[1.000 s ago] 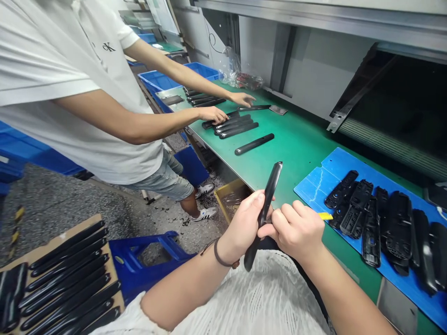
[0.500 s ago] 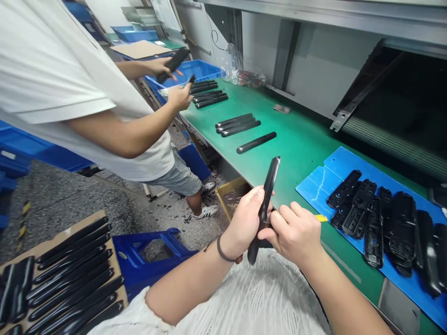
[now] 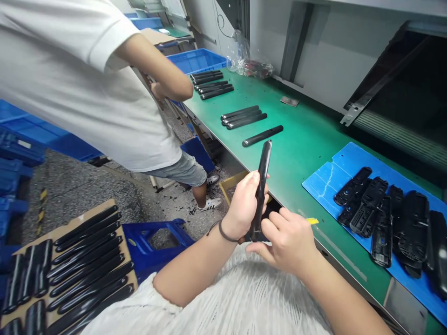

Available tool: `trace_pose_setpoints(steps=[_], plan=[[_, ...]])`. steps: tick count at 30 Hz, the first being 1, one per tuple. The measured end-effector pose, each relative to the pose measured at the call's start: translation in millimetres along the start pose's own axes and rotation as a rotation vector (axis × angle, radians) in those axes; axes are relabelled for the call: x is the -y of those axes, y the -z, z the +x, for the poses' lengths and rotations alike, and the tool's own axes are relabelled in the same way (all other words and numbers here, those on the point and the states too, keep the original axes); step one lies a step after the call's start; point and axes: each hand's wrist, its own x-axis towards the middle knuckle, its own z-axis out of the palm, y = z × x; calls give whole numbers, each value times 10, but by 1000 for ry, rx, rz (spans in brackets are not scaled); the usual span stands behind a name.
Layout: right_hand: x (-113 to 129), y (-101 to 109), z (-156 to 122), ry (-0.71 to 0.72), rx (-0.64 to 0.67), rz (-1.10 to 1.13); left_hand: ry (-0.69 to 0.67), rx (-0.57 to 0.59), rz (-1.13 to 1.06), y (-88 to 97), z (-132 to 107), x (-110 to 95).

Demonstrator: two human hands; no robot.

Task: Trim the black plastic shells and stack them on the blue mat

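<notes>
My left hand (image 3: 244,204) is closed around a long, glossy black plastic shell (image 3: 262,177), held tilted with its far end up above the bench edge. My right hand (image 3: 288,239) is curled at the shell's lower end, thumb stretched towards me. From behind its fingers sticks out the yellow end of a thin tool (image 3: 312,221); the rest of that tool is hidden in the fist, so its kind does not show. Beyond my hands a single black shell (image 3: 262,136) lies on the green bench (image 3: 293,172), with a small group of shells (image 3: 244,117) behind it.
On the right, a blue sheet (image 3: 319,184) bears several black ribbed housings (image 3: 369,200). Black shells (image 3: 87,246) lie on cardboard at lower left, near a blue stool (image 3: 153,246). A co-worker in a white shirt (image 3: 115,107) stands at left, beside a blue bin (image 3: 199,60).
The shell in my left hand has shifted slightly up and left, and my right hand has slid down towards its lower end. The co-worker has turned, their hands now mostly hidden.
</notes>
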Motion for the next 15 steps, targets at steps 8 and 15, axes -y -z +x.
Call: trace_pose_setpoints(steps=[8,15], plan=[[7,-159,-12,24,-105,-149,49,-230,-150,144,174,94],[17,-329,-36,-24,-166,-33,104,-389,-255,339,346,61]])
